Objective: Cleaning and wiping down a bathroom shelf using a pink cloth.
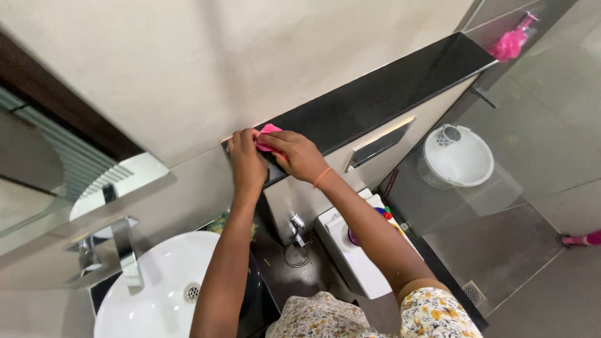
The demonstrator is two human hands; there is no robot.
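Both hands up at near end of black wall shelf [375, 94]. Left hand [245, 159] flat against shelf's end edge, fingers curled over it, holding nothing visible. Right hand [294, 155] closed on pink cloth [268, 133], pressed onto shelf top. Lower left: white basin [150, 294] with chrome tap [125, 250]. Below right arm: white cistern [354, 256]. Far right: white bucket [460, 156] on floor behind glass; pink bottle [512, 42] at shelf's far end.
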